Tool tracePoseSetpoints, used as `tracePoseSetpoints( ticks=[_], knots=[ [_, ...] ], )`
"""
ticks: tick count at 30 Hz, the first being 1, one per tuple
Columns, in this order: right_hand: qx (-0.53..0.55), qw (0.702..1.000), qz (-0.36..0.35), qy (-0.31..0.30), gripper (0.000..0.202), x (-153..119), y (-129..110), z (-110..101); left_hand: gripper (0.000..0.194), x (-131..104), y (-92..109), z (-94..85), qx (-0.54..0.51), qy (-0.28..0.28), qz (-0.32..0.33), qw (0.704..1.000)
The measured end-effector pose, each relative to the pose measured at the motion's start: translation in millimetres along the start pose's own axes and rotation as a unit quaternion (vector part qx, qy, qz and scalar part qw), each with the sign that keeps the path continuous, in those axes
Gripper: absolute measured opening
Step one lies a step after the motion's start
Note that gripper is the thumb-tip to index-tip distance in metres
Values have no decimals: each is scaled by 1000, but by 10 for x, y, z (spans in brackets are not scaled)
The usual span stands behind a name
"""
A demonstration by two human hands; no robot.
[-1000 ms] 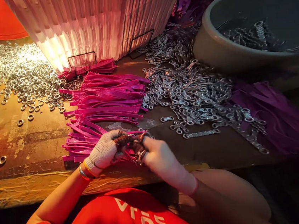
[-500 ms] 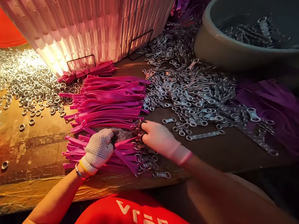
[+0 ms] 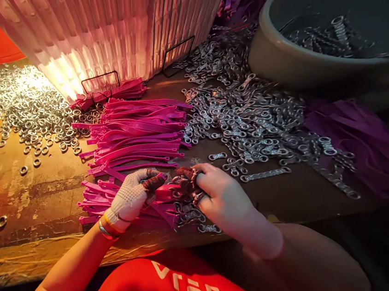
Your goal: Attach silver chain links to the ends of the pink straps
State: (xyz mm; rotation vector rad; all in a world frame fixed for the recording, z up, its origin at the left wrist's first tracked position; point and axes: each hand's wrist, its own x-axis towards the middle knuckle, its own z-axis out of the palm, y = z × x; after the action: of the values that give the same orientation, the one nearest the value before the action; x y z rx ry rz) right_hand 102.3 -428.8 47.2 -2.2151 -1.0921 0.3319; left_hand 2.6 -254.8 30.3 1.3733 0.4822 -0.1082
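My left hand [image 3: 130,198], in a white dotted glove, pinches a pink plastic strap [image 3: 166,192] near the table's front edge. My right hand [image 3: 220,193], also gloved, holds the strap's other end together with a small metal link at its fingertips. Both hands meet over a low heap of finished pink straps with metal ends [image 3: 188,215]. A larger stack of loose pink straps [image 3: 137,130] lies just beyond the hands.
Metal links [image 3: 247,121] are spread to the right, silver rings [image 3: 20,108] to the left. A grey basin [image 3: 276,63] with more metal parts stands at the back right, purple straps [image 3: 361,146] below it. A ribbed white container [image 3: 116,28] rises behind.
My right hand reached forward to the edge of the links, then drew back to the left hand with a link. The left hand stayed on the straps.
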Motion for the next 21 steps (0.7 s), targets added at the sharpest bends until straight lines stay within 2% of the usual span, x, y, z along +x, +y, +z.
tracePoseSetpoints(
  ticks=[3,6,8,11,13,15,17,19,21],
  knots=[
    [-130,988,-10,-79,22,15,-83,52,36,-56,5,-19,-42,-9,-45,998],
    [-209,973,-9,-101,25,44,-221,123,37,-103,30,-15,-6,-24,-51,998],
    [-255,963,-15,-88,22,42,-276,179,35,-117,55,-19,52,-26,-29,998],
    [-307,949,-63,-37,14,1,-262,267,26,-97,80,-50,166,-31,55,984],
    [-325,940,-101,-2,18,-32,-214,315,23,-66,64,-74,215,-58,86,971],
    [-329,937,-118,9,20,-56,-169,337,21,-36,11,-85,247,-94,88,960],
    [-317,944,-93,-13,18,-63,-151,324,15,-13,-68,-76,299,-106,101,943],
    [-297,953,-27,-53,20,-51,-166,274,17,6,-145,-54,348,-93,131,923],
    [-266,958,40,-99,27,-21,-205,198,23,33,-195,-34,339,-89,143,925]
  ],
)
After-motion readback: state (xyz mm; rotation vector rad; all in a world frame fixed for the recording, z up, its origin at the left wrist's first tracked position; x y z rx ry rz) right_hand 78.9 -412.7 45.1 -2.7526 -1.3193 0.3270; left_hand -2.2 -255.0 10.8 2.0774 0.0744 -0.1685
